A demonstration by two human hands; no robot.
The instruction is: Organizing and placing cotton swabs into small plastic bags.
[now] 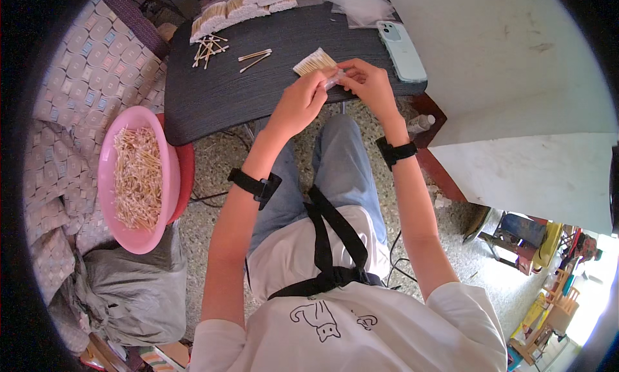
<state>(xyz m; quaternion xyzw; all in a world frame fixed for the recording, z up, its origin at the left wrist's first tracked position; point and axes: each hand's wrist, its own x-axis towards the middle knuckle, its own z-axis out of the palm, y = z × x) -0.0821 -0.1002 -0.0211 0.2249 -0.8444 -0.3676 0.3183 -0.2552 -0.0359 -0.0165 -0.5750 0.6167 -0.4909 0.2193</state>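
Note:
Near the front edge of the dark table [225,101], my left hand [299,102] and my right hand [369,87] meet with fingers closed on a small clear plastic bag [331,83]. A flat row of cotton swabs [314,60] with white tips lies just beyond my fingers. Whether these swabs are fully inside the bag, I cannot tell. To the left on the tabletop rest a few loose swabs [255,55] and a crossed heap of several more swabs [208,48].
Stacked packs of swabs [232,11] line the table's far edge. Clear bags [362,4] and a pale green phone [401,51] lie at the right. A pink basin [169,178] full of swabs stands left, beside a grey bag [138,288]. The wall [503,62] is close on the right.

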